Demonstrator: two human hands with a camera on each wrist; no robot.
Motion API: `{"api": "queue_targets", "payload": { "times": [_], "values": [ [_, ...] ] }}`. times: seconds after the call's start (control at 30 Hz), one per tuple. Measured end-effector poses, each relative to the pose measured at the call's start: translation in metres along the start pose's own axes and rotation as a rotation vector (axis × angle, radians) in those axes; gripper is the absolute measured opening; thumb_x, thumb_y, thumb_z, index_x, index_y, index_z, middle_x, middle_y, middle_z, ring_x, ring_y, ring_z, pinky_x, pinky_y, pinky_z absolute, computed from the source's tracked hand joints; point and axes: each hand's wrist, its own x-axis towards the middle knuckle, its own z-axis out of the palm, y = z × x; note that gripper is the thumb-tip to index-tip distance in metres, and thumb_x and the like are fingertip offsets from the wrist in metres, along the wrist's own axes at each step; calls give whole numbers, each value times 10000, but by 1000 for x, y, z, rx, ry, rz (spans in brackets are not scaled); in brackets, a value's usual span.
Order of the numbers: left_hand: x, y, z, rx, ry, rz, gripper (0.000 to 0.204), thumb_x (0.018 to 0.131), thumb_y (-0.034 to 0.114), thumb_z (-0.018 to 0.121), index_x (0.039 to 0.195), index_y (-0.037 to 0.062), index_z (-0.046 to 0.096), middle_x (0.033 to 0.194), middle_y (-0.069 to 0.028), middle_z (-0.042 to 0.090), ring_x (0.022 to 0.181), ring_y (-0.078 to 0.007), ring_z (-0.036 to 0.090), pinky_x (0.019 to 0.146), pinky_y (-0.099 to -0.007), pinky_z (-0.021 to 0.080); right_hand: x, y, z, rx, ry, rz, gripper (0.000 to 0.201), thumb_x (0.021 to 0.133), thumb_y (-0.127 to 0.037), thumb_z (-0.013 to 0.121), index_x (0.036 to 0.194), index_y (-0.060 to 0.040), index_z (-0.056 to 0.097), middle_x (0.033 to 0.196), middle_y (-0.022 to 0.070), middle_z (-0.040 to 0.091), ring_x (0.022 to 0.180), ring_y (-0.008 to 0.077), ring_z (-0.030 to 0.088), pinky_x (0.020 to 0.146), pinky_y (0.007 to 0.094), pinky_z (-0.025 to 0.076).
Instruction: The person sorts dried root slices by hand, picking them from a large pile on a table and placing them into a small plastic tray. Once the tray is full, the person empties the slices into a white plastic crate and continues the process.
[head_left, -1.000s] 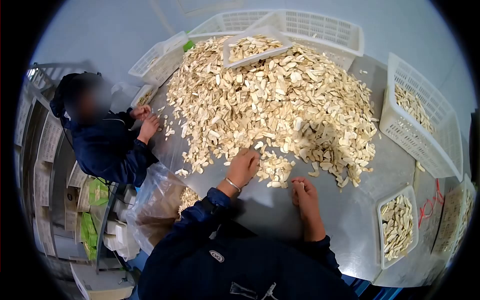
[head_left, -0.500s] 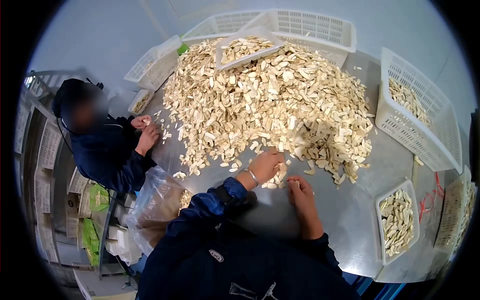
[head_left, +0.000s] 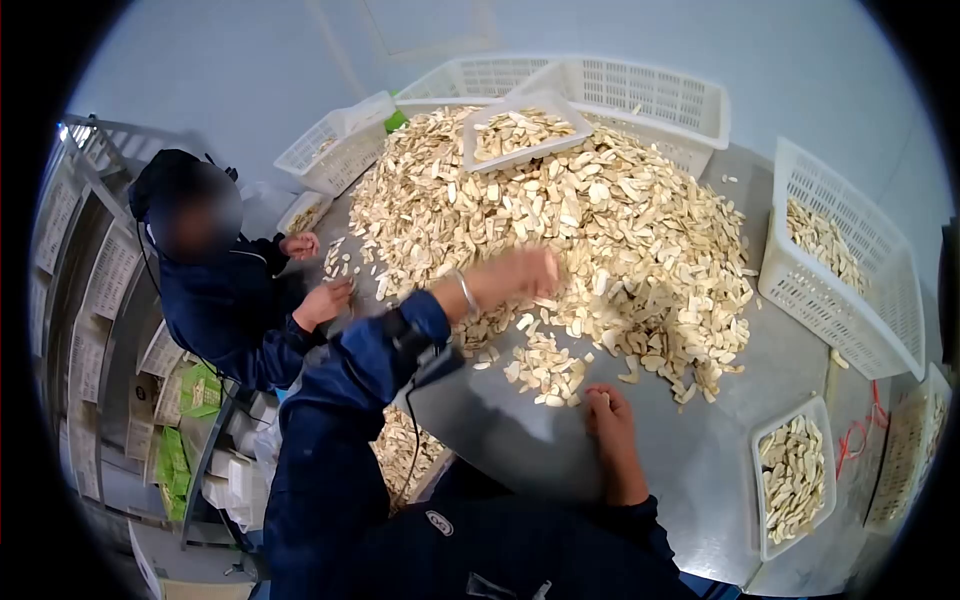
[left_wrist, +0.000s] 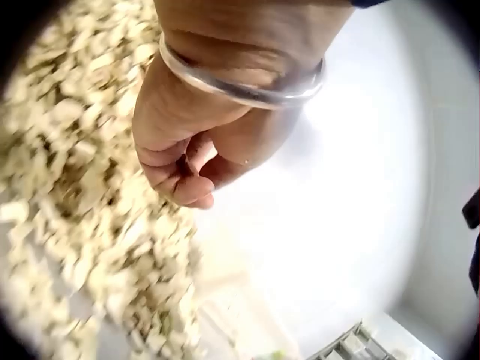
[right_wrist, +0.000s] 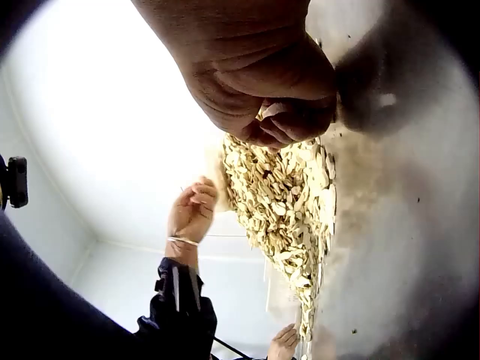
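Observation:
A large heap of pale dried slices covers the table's middle. My left hand, blurred, is over the heap's front part, a metal bangle on its wrist. In the left wrist view its fingers are curled in toward the thumb; I cannot tell whether a slice is between them. My right hand stays low over the bare metal near the table's front, its fingers curled, pinching a pale slice by the thumb. A small separate pile of slices lies between the hands, in front of the heap.
A white tray of slices stands at right, below a tall slotted basket. More baskets line the back, and another tray sits on the heap. At left another person works at the table edge. Red string lies at right.
My left hand went from the heap's front edge to the small pile beside the right hand, then up and forward over the heap. The right hand stayed nearly in place. The head view tilted slightly.

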Motion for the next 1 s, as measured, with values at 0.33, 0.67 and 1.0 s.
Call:
{"api": "queue_targets", "payload": {
  "times": [0.33, 0.67, 1.0],
  "values": [
    [-37, -12, 10, -921, 492, -487, 228, 991, 244, 632, 1129, 65, 660, 862, 17, 648, 749, -94, 571, 717, -241, 494, 1, 8, -7, -63, -55, -50, 177, 1022, -192, 554, 1049, -64, 672, 645, -63, 497, 520, 21, 402, 469, 209, 302],
    [-77, 15, 161, -117, 430, -116, 125, 866, 92, 688, 989, 92, 665, 815, -92, 603, 725, -271, 612, 655, -354, 507, 6, 11, -5, -37, -85, 1, 176, 1024, -180, 530, 1047, -72, 668, 648, -57, 518, 516, 17, 420, 469, 194, 321],
    [-59, 21, 186, 9, 405, -191, 125, 831, 98, 670, 949, 66, 645, 817, -113, 612, 752, -332, 624, 640, -411, 501, 3, 9, -3, -66, -61, -3, 159, 1007, -181, 559, 1050, -80, 673, 684, -62, 522, 526, 20, 418, 471, 195, 310]
  ]
}}
